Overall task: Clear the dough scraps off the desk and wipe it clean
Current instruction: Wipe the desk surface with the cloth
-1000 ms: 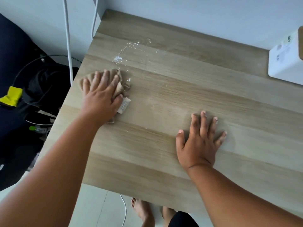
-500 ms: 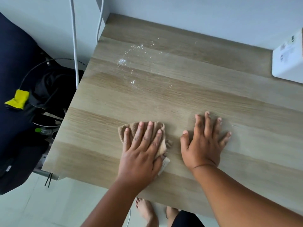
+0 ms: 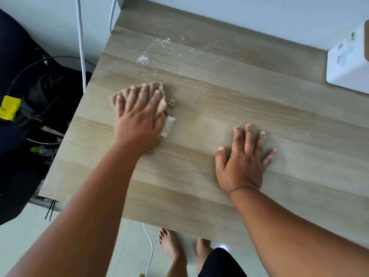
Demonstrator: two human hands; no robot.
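My left hand presses flat on a beige cloth with a white label, at the left middle of the wooden desk. The cloth shows beyond my fingertips and at my thumb side. Small white crumbs and shiny specks are scattered on the desk beyond the cloth, toward the back left corner. My right hand lies flat on the desk to the right, fingers spread, holding nothing.
A white box-shaped device stands at the desk's back right. White cables hang along the wall left of the desk. A dark chair with a yellow item stands at the left. Bare feet and a white cable are on the floor below the front edge.
My left hand slid the cloth from the front middle of the desk back up and left toward the crumbs. My right hand stayed flat in place.
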